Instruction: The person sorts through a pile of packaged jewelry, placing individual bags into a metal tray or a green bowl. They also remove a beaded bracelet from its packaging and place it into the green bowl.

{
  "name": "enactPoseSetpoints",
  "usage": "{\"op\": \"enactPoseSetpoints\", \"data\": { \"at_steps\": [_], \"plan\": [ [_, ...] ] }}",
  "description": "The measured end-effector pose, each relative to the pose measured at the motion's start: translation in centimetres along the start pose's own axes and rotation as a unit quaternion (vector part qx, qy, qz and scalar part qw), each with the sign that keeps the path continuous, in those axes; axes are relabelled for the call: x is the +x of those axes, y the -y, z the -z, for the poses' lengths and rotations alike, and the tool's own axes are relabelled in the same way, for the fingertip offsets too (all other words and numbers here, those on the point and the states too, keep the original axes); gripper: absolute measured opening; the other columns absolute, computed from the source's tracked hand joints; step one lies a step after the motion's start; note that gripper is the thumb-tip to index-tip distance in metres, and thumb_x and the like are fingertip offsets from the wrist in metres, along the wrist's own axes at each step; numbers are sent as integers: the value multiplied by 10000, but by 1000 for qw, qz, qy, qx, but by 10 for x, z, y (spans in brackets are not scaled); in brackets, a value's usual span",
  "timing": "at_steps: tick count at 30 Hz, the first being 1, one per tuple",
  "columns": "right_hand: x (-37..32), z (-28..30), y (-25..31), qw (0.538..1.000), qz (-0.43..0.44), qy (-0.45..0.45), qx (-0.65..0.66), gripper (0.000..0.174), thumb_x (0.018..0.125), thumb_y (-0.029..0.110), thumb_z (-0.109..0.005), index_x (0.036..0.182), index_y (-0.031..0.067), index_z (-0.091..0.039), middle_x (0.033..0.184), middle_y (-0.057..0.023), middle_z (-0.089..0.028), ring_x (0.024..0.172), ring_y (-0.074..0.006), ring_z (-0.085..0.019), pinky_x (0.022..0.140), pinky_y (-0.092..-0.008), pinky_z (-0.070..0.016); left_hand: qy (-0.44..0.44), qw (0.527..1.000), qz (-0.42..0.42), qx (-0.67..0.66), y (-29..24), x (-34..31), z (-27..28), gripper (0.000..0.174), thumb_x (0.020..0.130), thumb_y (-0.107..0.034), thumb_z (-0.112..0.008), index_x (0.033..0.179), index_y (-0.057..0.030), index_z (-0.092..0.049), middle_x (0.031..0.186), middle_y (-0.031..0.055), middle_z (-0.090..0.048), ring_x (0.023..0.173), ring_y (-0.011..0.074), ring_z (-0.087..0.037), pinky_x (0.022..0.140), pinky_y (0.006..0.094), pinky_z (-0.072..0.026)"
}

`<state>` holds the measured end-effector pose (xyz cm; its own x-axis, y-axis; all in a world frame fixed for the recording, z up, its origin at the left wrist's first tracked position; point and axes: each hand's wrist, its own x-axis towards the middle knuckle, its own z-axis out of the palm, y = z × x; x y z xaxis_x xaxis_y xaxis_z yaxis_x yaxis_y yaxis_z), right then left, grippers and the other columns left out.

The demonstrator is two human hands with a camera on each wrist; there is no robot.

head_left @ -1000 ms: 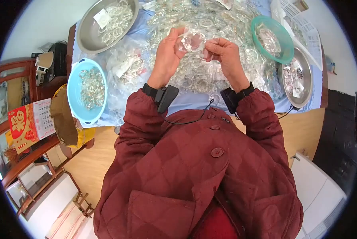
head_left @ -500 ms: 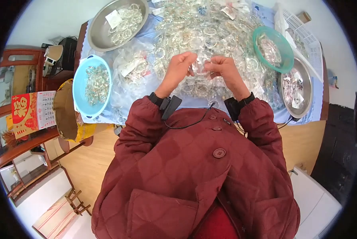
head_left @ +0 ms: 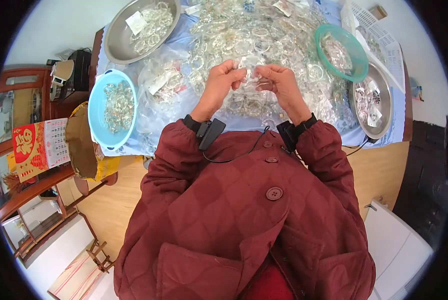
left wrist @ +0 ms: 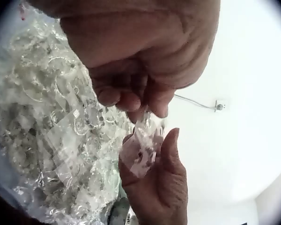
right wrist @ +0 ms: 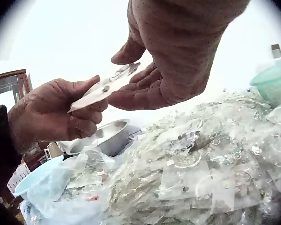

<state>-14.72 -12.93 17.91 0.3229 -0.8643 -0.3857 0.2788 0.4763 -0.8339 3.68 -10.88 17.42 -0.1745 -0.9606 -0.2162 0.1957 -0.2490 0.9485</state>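
Both hands hold a small clear plastic bag in front of the body, above the heap of bagged bracelets. The left hand pinches one end of it between thumb and fingers. At the other end is the right hand, its thumb above and its fingers bent beneath. In the right wrist view the bag is seen nearly edge-on, with dark and shiny bits in it. The left wrist view shows the bag in front of the right fingers, pinkish inside; folds and glare blur its contents.
At the left stand a light-blue basin and a steel basin, both with bagged pieces. A green basket, another steel bowl and a white crate line the right. A blue cloth covers the table.
The bag was spread flat with its ring-shaped contents showing; it is now bunched between the fingers. The hands have come closer together and sit lower in the head view.
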Motion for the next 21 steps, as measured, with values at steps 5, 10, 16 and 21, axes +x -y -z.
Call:
{"op": "enactPoseSetpoints", "data": {
  "at_steps": [5,10,16,21],
  "plan": [
    [0,-3,3,998,40,-19,-39,144,799,119,-627,864,-9,-616,785,-68,-637,663,-131,-613,566,-259,-508,25,999,6,-19,-11,-3,0,115,823,-162,-577,809,-48,-578,639,7,-560,526,64,-457,501,214,-354],
    [3,-1,3,995,62,-72,-6,117,790,101,-630,838,-4,-614,776,-70,-638,670,-133,-619,570,-245,-508,-47,992,7,-119,-18,-5,-13,141,845,-174,-555,788,-45,-565,668,-17,-529,581,58,-458,525,206,-350],
    [6,1,-2,995,42,-86,3,126,793,110,-630,854,2,-611,782,-66,-637,679,-135,-622,579,-230,-496,-15,999,39,-10,3,-2,-18,177,816,-191,-574,718,-44,-569,607,-16,-503,537,60,-435,495,215,-339],
    [-3,5,1,997,-13,-54,-62,126,788,110,-631,867,12,-616,771,-57,-637,663,-128,-617,577,-227,-494,97,985,84,118,13,-1,1,182,834,-175,-552,701,-50,-548,611,-25,-493,545,54,-427,504,212,-325]
  ]
}}
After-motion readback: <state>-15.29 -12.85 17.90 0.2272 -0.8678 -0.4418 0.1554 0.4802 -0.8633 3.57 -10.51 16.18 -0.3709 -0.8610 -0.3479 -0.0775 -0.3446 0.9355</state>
